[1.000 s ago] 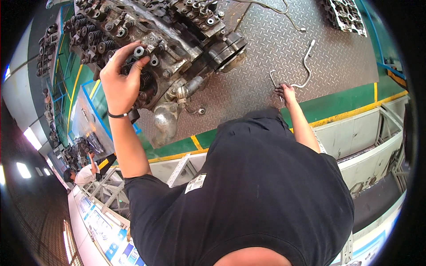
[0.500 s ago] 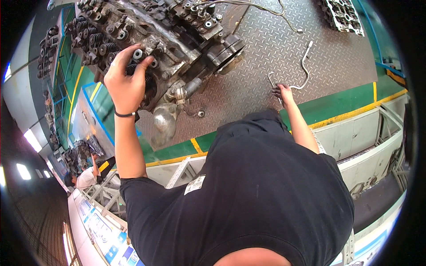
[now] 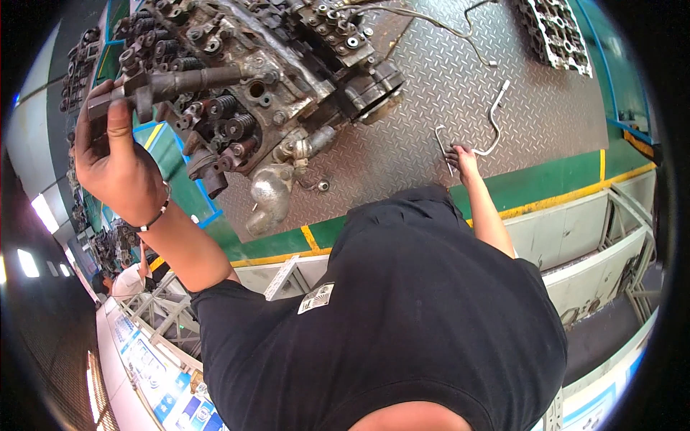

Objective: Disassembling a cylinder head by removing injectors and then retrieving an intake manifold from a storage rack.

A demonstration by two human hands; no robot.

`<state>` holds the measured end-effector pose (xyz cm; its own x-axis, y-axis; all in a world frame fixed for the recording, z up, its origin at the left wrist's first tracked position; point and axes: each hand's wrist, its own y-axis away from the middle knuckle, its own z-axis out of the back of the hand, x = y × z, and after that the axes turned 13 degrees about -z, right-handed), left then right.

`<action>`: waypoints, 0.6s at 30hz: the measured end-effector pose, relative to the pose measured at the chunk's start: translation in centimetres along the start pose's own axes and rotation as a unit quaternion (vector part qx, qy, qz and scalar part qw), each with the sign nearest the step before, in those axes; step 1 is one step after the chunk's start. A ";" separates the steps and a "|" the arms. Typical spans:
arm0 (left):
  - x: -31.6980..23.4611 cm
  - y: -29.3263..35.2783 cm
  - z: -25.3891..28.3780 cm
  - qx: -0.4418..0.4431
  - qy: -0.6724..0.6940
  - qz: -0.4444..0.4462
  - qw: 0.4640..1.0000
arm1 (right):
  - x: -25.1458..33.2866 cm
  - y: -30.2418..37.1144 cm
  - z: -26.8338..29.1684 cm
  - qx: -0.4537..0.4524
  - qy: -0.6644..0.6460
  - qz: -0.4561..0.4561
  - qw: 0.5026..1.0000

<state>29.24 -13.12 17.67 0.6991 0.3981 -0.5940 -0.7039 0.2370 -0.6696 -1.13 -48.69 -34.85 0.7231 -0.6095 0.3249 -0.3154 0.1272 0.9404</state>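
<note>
My left hand [image 3: 122, 165], wearing a dark wristband, grips a dark metal fuel injector [image 3: 194, 81] by its squared end. The injector lies sideways in the air above the cylinder head, its narrow tip pointing right over the engine [image 3: 295, 79]. A round open bore [image 3: 256, 89] shows in the head just under the tip. To the right, my right hand [image 3: 463, 158] is closed round a thin bent metal pipe [image 3: 494, 118] near the plate's front edge. Beyond my fingers the pipe curves up and away over the plate.
The engine's valve springs [image 3: 239, 127] face left. A rounded metal elbow [image 3: 268, 197] juts from its near corner beside a small fitting [image 3: 323, 185]. Another cylinder head [image 3: 557, 36] lies far right on the diamond-pattern plate [image 3: 431, 93]. A person [image 3: 129, 279] works at the far left.
My left hand has risen left, away from the head, and the injector is now out of its bore. My right hand stays at the pipe with little movement.
</note>
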 end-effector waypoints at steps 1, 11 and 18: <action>0.3 -0.1 0.6 -0.021 0.045 0.033 0.998 | 0.3 0.3 -0.3 0.009 0.003 -0.001 1.000; 2.6 3.1 4.6 -0.104 0.071 0.118 0.985 | 10.0 13.7 -7.2 0.205 0.340 0.052 0.916; 0.6 6.3 7.5 -0.135 0.007 0.034 0.990 | 19.6 25.1 -15.7 0.312 0.506 0.255 0.763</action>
<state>24.29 -4.73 16.44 0.6546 0.3922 -0.6463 -0.6909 -0.0368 -0.7220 14.76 -45.13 -3.29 0.4137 0.3514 0.8398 -0.7167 -0.4431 0.5385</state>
